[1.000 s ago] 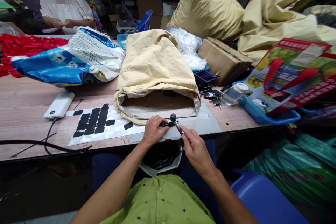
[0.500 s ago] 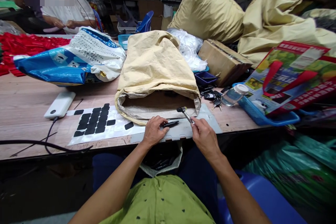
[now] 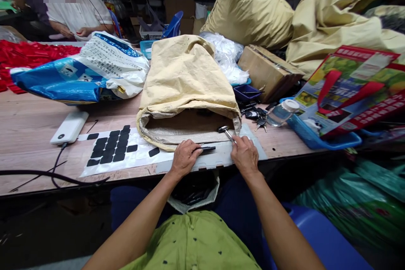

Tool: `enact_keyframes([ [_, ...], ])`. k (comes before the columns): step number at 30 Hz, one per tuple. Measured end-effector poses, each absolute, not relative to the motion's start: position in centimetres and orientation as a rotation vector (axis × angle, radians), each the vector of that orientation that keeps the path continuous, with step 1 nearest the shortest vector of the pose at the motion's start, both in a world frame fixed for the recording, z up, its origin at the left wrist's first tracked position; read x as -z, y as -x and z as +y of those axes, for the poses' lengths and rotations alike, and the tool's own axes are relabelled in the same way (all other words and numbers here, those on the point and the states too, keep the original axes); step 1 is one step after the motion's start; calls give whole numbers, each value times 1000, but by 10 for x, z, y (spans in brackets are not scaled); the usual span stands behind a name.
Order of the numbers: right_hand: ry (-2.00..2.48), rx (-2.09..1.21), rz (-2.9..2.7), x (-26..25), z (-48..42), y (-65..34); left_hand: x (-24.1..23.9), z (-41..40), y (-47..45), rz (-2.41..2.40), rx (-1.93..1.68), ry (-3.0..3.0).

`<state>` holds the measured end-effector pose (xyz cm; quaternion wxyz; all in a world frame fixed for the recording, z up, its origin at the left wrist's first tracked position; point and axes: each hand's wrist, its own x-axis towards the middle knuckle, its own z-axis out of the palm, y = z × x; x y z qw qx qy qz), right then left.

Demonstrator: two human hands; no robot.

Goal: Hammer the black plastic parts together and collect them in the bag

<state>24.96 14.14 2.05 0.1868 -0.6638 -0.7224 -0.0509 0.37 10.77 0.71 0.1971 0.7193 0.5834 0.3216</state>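
Observation:
My left hand (image 3: 184, 157) is closed on a slim black pen-like piece (image 3: 208, 149), which points right and lies low over the grey sheet (image 3: 218, 160) at the table's front edge. In my right hand (image 3: 245, 154) is the handle of a small hammer (image 3: 226, 131). Its dark metal head is up and to the left, in front of the mouth of a tan cloth sack (image 3: 190, 78). The sack lies with its opening towards me. Left of my hands, several black rounded patches (image 3: 109, 147) sit on a white backing sheet (image 3: 134, 160).
A white power bank (image 3: 69, 128) with a cable lies on the left. Behind it is a blue and white bag (image 3: 79, 69). On the right are keys (image 3: 260, 120), a jar (image 3: 282, 112) and a blue tray (image 3: 319, 141). A person (image 3: 77, 12) sits across the table.
The hammer has turned in my right hand, its head shifting slightly right and up. The black piece now lies straighter in my left hand. The view has shifted a little.

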Motion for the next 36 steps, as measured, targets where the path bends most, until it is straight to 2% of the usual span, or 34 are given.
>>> enact_keyframes([
  [15,1929,323,-2064,-19,137,-241,-6,107,-4,1623,-954,-2066],
  [20,1945,335,-2071,-18,137,-241,-13,77,-8,1524,-1042,-2147],
  [25,1930,351,-2082,-19,136,-241,8,15,-6,1265,-765,-2309],
  [30,1909,352,-2081,-20,135,-241,43,-13,4,1629,-370,-2061],
  [33,1904,340,-2083,-21,135,-241,34,-9,2,1645,-257,-1965],
  [36,1910,336,-2085,-21,135,-241,2,15,-7,1417,-407,-2047],
])
